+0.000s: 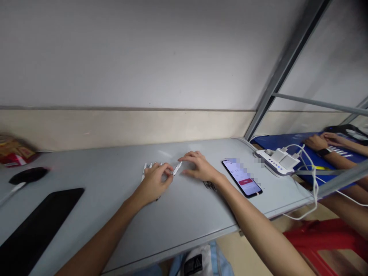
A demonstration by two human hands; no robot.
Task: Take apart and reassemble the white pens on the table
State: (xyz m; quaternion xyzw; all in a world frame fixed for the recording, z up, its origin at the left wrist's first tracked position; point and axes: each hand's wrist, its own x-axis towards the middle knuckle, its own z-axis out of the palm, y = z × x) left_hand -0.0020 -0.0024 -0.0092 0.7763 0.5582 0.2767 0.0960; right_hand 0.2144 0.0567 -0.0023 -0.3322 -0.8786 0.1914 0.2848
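Note:
My left hand (pixel 155 180) rests on the grey table (pixel 184 214), its fingers curled over several small white stick-like parts (pixel 147 167). Between its thumb and forefinger it pinches one white stick (pixel 177 168). My right hand (pixel 198 165) lies just right of it, fingers stretched forward and flat, the fingertips touching the far end of that same stick. Some small dark metal pieces (pixel 209 186) lie under my right wrist. What exactly the white parts are is too small to tell.
A lit phone (pixel 242 178) lies right of my right hand. A white power strip (pixel 274 161) with chargers and cables sits at the table's right end. Another person's hands (pixel 317 142) work on a blue table beyond. A black pad (pixel 37 226), dark mouse (pixel 28 174) and snack bag (pixel 13 150) lie left.

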